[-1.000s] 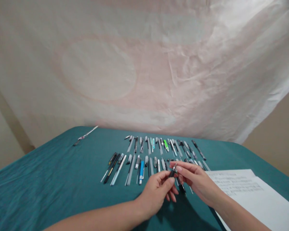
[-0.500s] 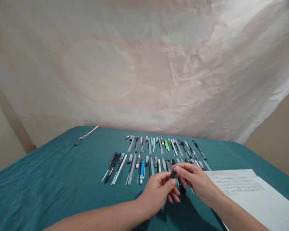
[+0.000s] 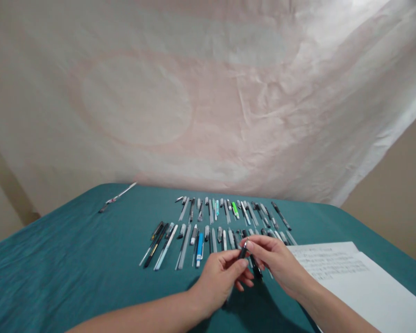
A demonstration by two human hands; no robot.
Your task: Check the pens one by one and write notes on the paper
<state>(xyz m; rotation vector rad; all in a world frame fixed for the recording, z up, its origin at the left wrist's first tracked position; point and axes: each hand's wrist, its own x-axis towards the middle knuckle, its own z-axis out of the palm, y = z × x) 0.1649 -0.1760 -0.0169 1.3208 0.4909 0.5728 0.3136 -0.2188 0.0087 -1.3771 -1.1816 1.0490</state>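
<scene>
Dark pen (image 3: 242, 252): It is held up over the near part of the table (image 3: 72, 259), between the two hands. The shiny tip is pointed up and away.
Left hand (image 3: 217, 274): The dark pen is gripped by the thumb and bent fingers.
Right hand (image 3: 276, 257): The shiny tip is pinched by the thumb and first finger.
Black pen (image 3: 257, 270): It is seen just below the right fingers, and part of it is hidden.
Front row (image 3: 184, 249): Many pens are lined up side by side, with small caps at the far ends of some. The right end is partly covered by the hands.
Blue pen (image 3: 199, 249): It is placed in the front row, near the left hand.
Back row (image 3: 227, 212): More pens and caps are lined up here, farther away.
Green pen (image 3: 235, 210): It is found near the middle of the back row.
Lone pen (image 3: 119, 196): It is set far to the left, well apart from the rows.
Paper (image 3: 367, 289): Lines of writing are seen, too small to be read. One edge is crossed by the right arm (image 3: 327, 298).
Table: It is covered by a blue-green cloth, wrinkled on the left.
Big sheet (image 3: 211, 101): It is hung behind the table, pale pink and white.
</scene>
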